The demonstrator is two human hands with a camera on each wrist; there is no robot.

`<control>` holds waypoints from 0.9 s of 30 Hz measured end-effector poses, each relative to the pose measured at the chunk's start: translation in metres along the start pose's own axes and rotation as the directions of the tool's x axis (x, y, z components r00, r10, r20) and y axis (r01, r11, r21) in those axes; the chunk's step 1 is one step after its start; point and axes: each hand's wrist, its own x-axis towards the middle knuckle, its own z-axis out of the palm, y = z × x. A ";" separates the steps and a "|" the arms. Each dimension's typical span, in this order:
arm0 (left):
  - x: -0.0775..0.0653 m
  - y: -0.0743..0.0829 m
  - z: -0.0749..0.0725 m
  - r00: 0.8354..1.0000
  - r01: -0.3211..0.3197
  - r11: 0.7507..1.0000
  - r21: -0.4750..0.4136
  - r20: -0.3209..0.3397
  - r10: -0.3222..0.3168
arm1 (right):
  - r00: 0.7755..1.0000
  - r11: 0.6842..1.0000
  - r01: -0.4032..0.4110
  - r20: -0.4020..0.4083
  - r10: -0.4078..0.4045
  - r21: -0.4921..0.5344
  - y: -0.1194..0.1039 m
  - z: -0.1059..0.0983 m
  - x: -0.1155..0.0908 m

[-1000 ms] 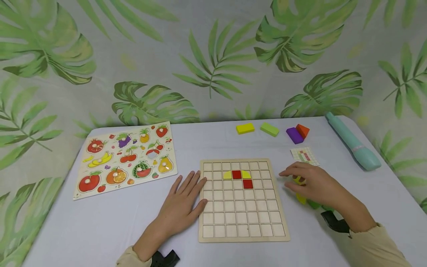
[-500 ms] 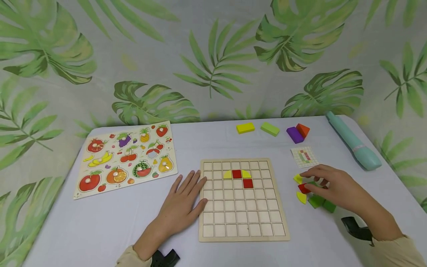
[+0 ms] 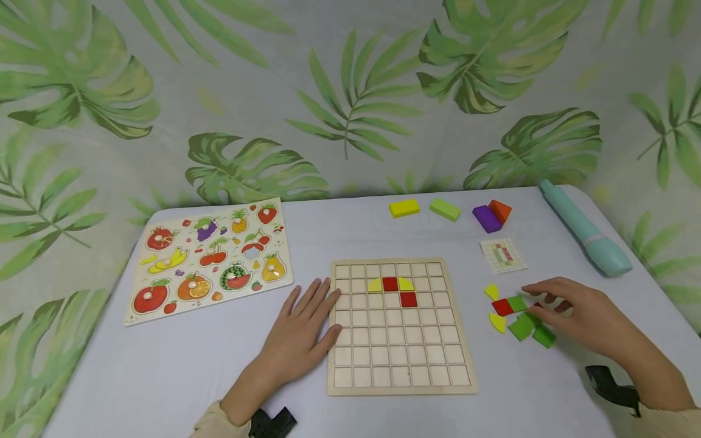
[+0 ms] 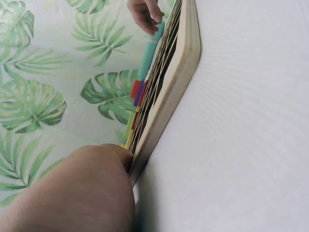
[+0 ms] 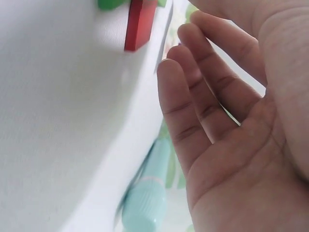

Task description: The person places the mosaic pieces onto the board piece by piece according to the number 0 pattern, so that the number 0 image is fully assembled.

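Observation:
My left hand (image 3: 301, 325) lies flat at the left edge of the wooden grid board (image 3: 342, 389), its fingertips and thumb on the frame. Two red squares (image 3: 408, 299) and two yellow quarter-round pieces (image 3: 375, 285) sit in the board's upper cells. At the right, my right hand (image 3: 583, 310) is over a small pile of pieces, thumb and fingers loosely bent and apart. Below its fingertips lie green pieces (image 3: 521, 326), a red piece (image 3: 502, 307) and yellow pieces (image 3: 497, 322). In the right wrist view a red block (image 5: 140, 24) stands apart from the fingers.
A patterned card (image 3: 504, 255) lies behind the pile. Yellow (image 3: 404, 208), light green (image 3: 445, 209), purple (image 3: 487, 219) and orange (image 3: 501, 211) blocks stand along the back. A teal cylindrical object (image 3: 586, 228) lies at the far right, a fruit puzzle board (image 3: 186, 292) at the left.
My right hand has drawn back to the right across the pile, uncovering the yellow, red and green pieces and the whole card. My left hand has stayed on the board.

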 end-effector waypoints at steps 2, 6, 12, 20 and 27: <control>0.000 0.000 0.000 1.000 0.004 1.000 0.000 -0.004 -0.004 | 1.000 1.000 -0.009 0.004 0.009 0.000 0.004 0.000 -0.002; -0.001 0.001 0.001 1.000 0.008 1.000 -0.001 0.001 -0.008 | 1.000 1.000 -0.014 0.023 0.014 0.005 0.011 0.000 -0.007; 0.001 0.002 -0.001 0.999 -0.022 0.999 0.024 -0.024 0.022 | 0.998 0.999 -0.041 0.053 0.041 0.005 0.015 0.001 -0.011; 0.001 0.001 -0.005 0.999 -0.025 0.998 0.064 -0.022 0.026 | 0.991 0.996 -0.093 0.097 0.093 -0.005 0.013 0.003 -0.011; 0.000 0.002 -0.006 1.000 -0.017 0.999 0.039 -0.012 0.017 | 0.983 0.992 -0.125 0.130 0.126 -0.014 0.016 0.003 -0.009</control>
